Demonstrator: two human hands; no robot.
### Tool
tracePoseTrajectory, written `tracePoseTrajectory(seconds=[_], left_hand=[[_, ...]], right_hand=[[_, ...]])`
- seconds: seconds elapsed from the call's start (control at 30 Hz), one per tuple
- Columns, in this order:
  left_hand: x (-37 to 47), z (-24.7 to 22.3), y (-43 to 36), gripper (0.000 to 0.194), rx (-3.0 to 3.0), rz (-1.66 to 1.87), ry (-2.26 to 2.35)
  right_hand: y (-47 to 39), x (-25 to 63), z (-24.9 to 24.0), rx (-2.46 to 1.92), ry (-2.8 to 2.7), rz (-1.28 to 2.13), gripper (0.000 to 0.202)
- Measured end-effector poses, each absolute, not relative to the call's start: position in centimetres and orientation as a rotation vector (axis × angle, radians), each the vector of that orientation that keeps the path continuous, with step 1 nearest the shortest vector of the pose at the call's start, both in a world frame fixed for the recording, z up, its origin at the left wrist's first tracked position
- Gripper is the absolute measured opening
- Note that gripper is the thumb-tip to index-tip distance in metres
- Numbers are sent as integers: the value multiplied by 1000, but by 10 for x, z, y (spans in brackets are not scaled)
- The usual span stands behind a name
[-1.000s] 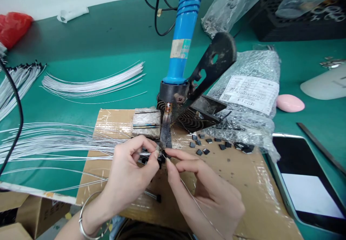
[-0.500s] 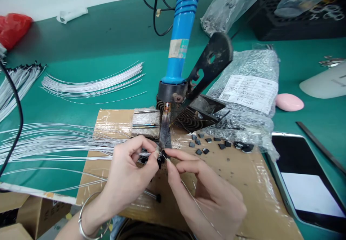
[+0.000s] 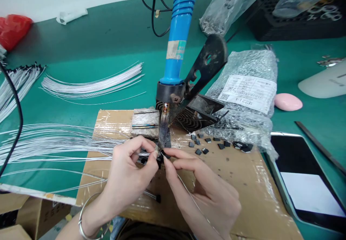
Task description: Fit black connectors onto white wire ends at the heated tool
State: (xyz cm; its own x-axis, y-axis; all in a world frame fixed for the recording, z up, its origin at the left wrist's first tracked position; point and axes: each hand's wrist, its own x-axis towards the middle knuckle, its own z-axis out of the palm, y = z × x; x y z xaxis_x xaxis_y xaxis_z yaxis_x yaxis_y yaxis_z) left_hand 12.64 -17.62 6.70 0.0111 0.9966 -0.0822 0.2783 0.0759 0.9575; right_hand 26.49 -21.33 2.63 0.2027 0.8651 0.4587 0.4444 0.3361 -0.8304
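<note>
Just below the tip of a blue-handled soldering iron [image 3: 178, 34], both hands meet. My left hand [image 3: 132, 171] pinches something too small to make out beside the ends of the white wires [image 3: 67, 142]. The thumb and forefinger of my right hand [image 3: 200, 189] are closed on a thin wire [image 3: 193, 200], which trails down across the palm. A small black piece [image 3: 165, 154] sits between the fingertips of the two hands. Small black squares [image 3: 198, 151] lie on the cardboard [image 3: 243, 182] to the right.
The black iron stand [image 3: 208, 58] rises behind the hands, beside a fibrous block [image 3: 145, 119]. A phone [image 3: 305, 175], a bubble-wrap bag [image 3: 245, 78] and a pink egg-shaped object [image 3: 288, 102] are at the right. Another wire bundle [image 3: 94, 83] lies at the upper left.
My right hand has shifted slightly left with the wire. The iron and its stand have tilted or moved a little left. My left hand is nearly unmoved.
</note>
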Motion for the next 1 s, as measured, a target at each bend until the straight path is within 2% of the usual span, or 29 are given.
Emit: tracePoseTrajectory(seconds=[1.0], left_hand=[[125,63,-177,13,1391,959,1458]], right_hand=[[-217,267,23,-1252,-1430,507,21]])
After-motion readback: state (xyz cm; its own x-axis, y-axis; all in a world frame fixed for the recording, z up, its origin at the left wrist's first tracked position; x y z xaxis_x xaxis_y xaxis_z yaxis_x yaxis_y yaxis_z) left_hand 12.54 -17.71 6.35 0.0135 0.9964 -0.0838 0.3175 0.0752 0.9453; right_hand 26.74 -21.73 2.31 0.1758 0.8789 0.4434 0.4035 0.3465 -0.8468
